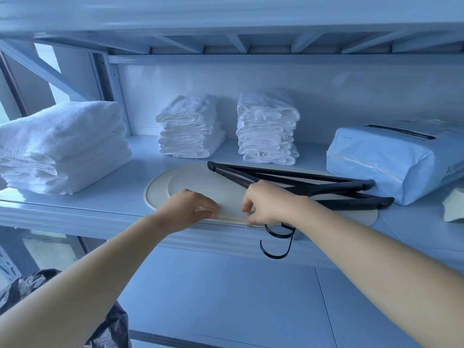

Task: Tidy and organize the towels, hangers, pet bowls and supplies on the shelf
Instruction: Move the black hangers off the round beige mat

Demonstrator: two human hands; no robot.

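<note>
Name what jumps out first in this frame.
The left hand and right hand grip the front edge of a cream oval mat on the shelf. Across its right side lie black hangers, hooks hanging off the shelf. Three white towel stacks sit behind and left.

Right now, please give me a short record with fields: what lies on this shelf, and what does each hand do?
shelf: pale metal
large towel stack: folded, at the left
small towel stacks: two at the back
oval mat: cream, flat, front edge at the shelf front
hangers: black, lying across the mat, hooks hanging over the shelf front
package: pale blue, at the right
left hand: fingers curled on the mat's front edge
right hand: pinches the mat's front edge
</note>
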